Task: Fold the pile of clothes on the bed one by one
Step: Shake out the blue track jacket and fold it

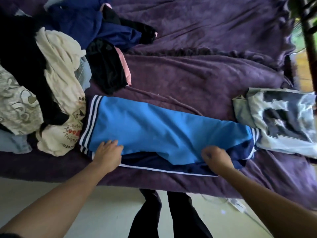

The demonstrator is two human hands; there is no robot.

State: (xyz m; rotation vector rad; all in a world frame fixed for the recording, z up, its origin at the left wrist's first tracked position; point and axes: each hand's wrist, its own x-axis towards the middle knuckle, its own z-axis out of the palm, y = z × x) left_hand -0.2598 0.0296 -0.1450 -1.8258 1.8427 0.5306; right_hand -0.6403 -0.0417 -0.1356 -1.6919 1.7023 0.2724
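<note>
While motion blur smears the right hand (216, 158), its curled fingers vanish into the near edge of a blue jacket (163, 127), gripping the cloth. The left hand (108, 152) holds the same edge further left, fingers bent. The jacket lies flat across the near side of a purple-covered bed (197, 69). A pile of clothes (56, 74), cut off by the frame, sits at far left; a grey numbered shirt (283, 121) lies at right, partly out of view.

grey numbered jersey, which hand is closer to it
Right. The right hand grips the blue jacket near its end beside the grey numbered jersey; the left hand holds the jacket's opposite end, next to the clothes pile.
</note>
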